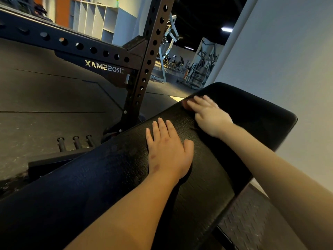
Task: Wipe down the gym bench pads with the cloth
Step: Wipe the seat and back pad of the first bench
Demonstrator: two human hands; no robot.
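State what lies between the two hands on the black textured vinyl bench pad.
Head view: only bare black textured bench pad between left hand and right hand.

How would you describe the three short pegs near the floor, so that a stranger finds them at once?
Find the tall brown rack post full of holes, left of the black bench pad. Follow it down to its foot; just left stand three short dark pegs. Only they rise side by side.

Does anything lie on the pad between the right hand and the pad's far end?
Nothing visible does. The right hand presses what looks like a reddish cloth on the bench pad; the pad beyond is bare. The left hand rests flat nearer the camera.
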